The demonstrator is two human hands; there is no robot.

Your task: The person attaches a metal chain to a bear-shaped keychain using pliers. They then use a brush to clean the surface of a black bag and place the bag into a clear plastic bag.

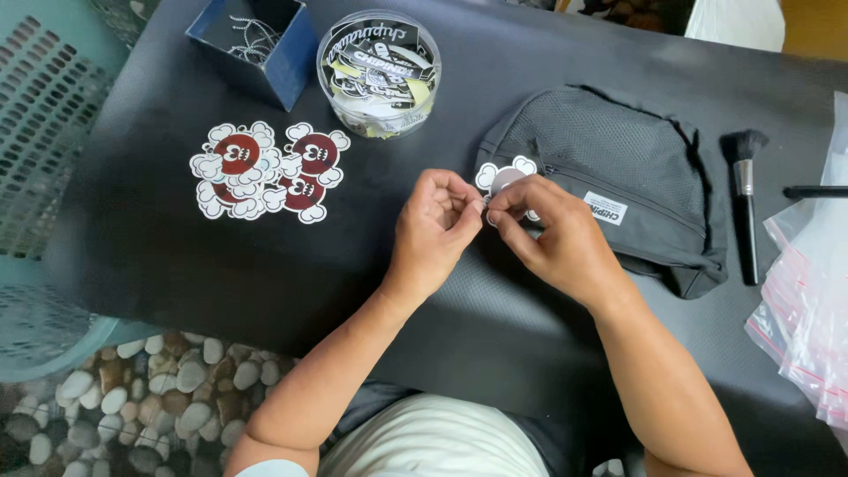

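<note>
Both hands meet at table centre, just off the 9 o'clock edge of the black mesh pouch (609,181). My left hand (435,231) and right hand (552,237) are pinched nearly closed, fingertips touching, on a flat cloud-shaped charm (502,177), white border with a dull centre. Only its top lobes show above my knuckles; whatever small fitting sits between the fingertips is hidden, can't tell what it is. The charm sits at 12 o'clock from my thumbs, overlapping the pouch's zip end. Judgement: charm is light, thin, stiff, probably glossy, so slick on the faces. Best held by the edges or near the top lobe, not flat-on; likely scratches or snaps if bent. Pouch is soft and will shift if dragged. More of the same charms (265,170), red-centred, lie in a cluster at 10 o'clock, well apart. Clear round tub (378,110) of printed labels at 12 o'clock, blue box (296,62) beside it at 11. Brush (746,199) at 3 o'clock past the pouch, zip bags (813,300) at the far right edge.
</note>
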